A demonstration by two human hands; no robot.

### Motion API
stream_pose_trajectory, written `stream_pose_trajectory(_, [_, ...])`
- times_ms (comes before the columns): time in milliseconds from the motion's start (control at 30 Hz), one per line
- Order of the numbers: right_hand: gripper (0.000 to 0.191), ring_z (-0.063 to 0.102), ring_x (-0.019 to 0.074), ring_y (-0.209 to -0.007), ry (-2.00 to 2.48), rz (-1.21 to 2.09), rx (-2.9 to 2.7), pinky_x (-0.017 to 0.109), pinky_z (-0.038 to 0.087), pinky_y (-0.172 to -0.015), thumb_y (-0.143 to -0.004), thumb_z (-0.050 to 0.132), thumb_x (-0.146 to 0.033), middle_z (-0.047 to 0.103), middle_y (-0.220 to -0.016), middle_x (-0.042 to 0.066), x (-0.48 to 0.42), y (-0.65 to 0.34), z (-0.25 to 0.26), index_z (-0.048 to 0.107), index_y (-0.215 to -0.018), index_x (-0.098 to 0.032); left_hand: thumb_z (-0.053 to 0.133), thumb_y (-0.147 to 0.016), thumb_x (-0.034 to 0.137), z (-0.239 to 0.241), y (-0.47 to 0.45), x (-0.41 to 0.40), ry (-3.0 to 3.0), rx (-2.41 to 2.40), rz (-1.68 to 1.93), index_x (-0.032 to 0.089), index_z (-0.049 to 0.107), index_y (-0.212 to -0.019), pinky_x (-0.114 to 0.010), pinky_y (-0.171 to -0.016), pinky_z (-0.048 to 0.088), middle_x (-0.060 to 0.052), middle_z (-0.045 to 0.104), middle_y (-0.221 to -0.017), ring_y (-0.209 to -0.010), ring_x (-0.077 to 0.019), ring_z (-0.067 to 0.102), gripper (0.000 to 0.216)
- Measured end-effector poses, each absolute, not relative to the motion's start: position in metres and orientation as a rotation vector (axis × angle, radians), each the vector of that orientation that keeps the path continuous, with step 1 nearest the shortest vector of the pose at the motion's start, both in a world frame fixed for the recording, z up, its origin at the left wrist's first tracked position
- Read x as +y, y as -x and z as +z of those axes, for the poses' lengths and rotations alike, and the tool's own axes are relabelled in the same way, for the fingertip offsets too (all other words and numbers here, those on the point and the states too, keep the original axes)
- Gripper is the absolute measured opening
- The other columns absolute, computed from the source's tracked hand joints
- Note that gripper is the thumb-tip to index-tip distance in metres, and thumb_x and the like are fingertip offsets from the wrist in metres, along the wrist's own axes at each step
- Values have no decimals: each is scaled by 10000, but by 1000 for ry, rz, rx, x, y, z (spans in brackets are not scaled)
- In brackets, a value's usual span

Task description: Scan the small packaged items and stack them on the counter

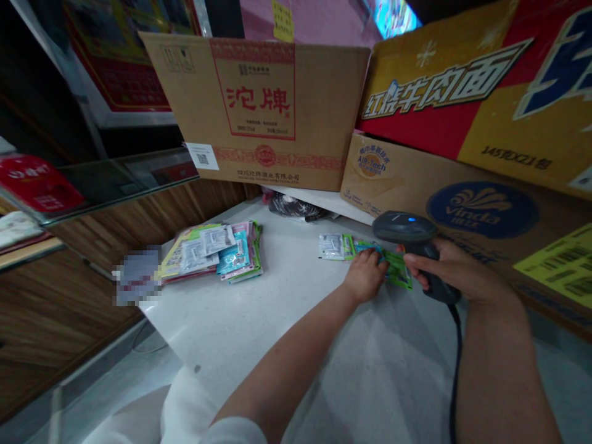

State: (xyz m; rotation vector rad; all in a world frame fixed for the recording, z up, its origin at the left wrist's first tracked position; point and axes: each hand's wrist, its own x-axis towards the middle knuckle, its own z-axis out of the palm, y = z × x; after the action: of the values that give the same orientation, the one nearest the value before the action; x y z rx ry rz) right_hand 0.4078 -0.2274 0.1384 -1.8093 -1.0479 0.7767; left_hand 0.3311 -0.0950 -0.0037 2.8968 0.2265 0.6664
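Observation:
My right hand [451, 268] is wrapped round the handle of a dark barcode scanner [404, 227] with a blue light on top. Its head hangs over the right end of a row of small packets. With bent fingers, my left hand [367, 276] grips a blue packet [369, 245] in that row, covering much of it. A green packet [400, 271] lies to the right of these fingers, under the scanner. At the row's left end is a silver-white packet [331, 246]. A stack of similar packets [234, 253] lies farther left on the white table [282, 296].
Behind the table stands a brown carton [319, 123] with red print. To the right, a noodle carton [425, 132] rests on a Vinda carton [407, 179]. A black cable [457, 370] runs down from the scanner. A glass-topped wooden counter [115, 213] borders the left.

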Motion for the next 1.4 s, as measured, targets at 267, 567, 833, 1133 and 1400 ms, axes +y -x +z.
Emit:
stream_pose_trajectory(267, [397, 491, 93, -433, 1717, 783, -1038, 218, 432, -418, -714, 732, -436, 547, -556, -58, -232, -412, 139, 537, -944, -178, 474, -861, 598, 1, -359, -96, -2937, 405, 218, 382, 524, -1338, -745, -1048, 37, -89, 323, -1539, -1428, -453, 128, 527])
stream_pose_trajectory(567, [422, 482, 77, -429, 1712, 827, -1027, 198, 411, -403, -721, 722, -495, 545, -579, -65, -223, -408, 131, 548, -943, -182, 463, -858, 608, 5, -330, -73, -2865, 524, 121, 406, 459, -1381, -761, -1010, 150, -95, 247, -1567, -1403, -463, 186, 561])
stream_pose_trajectory(833, [416, 463, 72, -406, 1662, 872, -1062, 201, 421, -385, -724, 713, -494, 531, -553, -81, -196, -383, 121, 541, -951, -191, 456, -865, 605, 4, -270, -43, -2879, 584, 181, 409, 434, -1399, -731, -1031, 186, -104, 280, -1552, -1403, -452, 204, 569])
stream_pose_trajectory(1133, [449, 474, 77, -403, 1659, 826, -976, 199, 427, -369, -694, 733, -512, 539, -546, -72, -194, -381, 122, 553, -954, -193, 460, -855, 636, 9, -251, -32, -2803, 554, 269, 380, 457, -1391, -746, -1049, 113, -88, 308, -1547, -1420, -430, 187, 594])
stream_pose_trajectory(1400, [455, 485, 79, -379, 1504, 877, -919, 196, 416, -351, -693, 728, -544, 553, -546, -73, -164, -356, 100, 568, -937, -194, 479, -917, 316, 12, -218, -2, -2554, 1443, 616, 139, 589, -1187, -388, -988, 391, -156, 576, -1204, -1164, -278, 491, 341])
